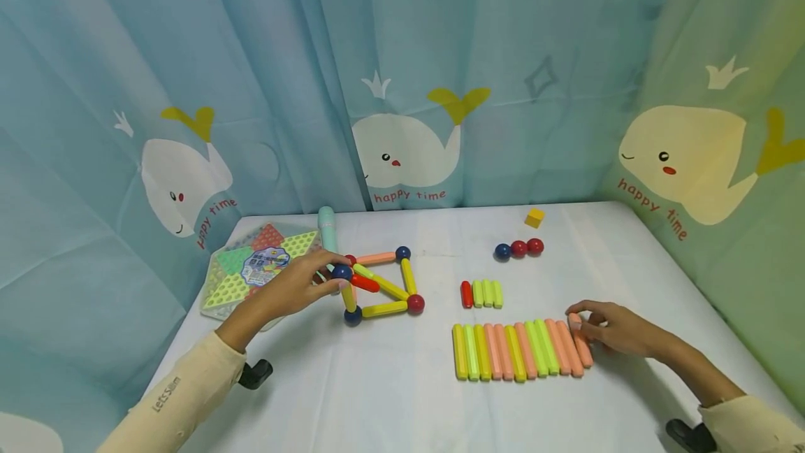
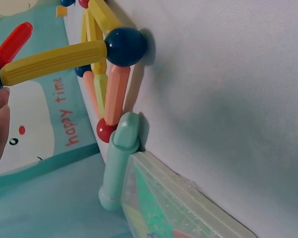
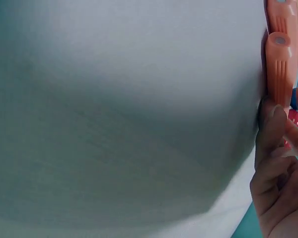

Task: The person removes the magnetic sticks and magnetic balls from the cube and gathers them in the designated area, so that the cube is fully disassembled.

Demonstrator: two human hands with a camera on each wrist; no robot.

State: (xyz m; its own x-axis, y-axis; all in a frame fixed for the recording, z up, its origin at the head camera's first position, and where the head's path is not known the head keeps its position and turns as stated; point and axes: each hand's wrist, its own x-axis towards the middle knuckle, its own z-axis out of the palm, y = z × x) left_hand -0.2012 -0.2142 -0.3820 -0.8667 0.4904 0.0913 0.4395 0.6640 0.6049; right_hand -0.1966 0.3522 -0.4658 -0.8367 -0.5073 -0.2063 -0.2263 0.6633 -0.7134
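My left hand [image 1: 307, 281] grips a dark blue ball [image 1: 342, 272] at the top of an upright yellow magnetic rod [image 2: 54, 62]. A short red rod [image 1: 365, 283] sticks out from that ball. Below, a frame of yellow and salmon rods joins blue and red balls; its lower blue ball [image 2: 126, 46] rests on the table. My right hand [image 1: 619, 329] pinches the far end of a salmon rod [image 1: 581, 344] at the right end of a row of rods [image 1: 497, 351]. This rod leans slightly against the row. In the right wrist view, its near end [image 3: 279, 54] touches its neighbour.
Short green rods [image 1: 487, 293] and a short red one [image 1: 467, 294] lie behind the row. Farther back are a blue ball [image 1: 502, 252], two red balls and a yellow cube [image 1: 534, 218]. A game box [image 1: 226, 278] and a mint-green cylindrical object [image 1: 328, 229] lie at the left.
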